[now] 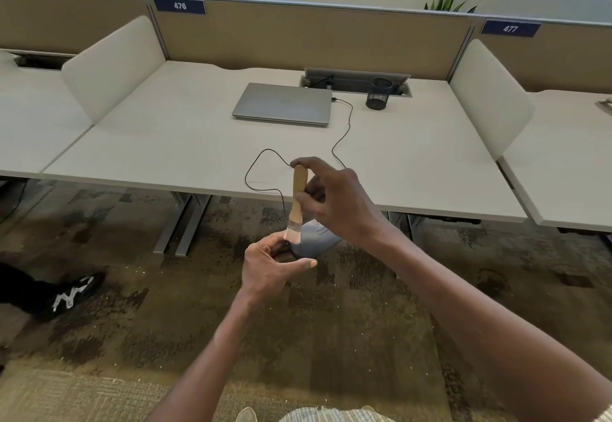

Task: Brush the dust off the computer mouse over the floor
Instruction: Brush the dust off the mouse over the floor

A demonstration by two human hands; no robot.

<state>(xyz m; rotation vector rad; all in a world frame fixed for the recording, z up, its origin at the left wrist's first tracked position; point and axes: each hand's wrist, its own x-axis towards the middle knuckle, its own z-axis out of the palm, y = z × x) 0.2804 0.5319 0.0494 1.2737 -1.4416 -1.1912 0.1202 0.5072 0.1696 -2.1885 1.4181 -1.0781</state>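
Right hand (334,203) pinching the wooden brush (297,204) by its handle, bristles down on the grey computer mouse (316,237). Left hand (275,264) curled round the mouse's near end, holding it above the carpet floor (132,305), just in front of the desk (165,143) edge.

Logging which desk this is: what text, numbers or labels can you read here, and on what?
"476" on the blue tag on the partition top, left.
"477" on the blue tag on the partition top, right.
White marking on the black shoe: not legible as text.
Laptop lid logo: too faint to read.
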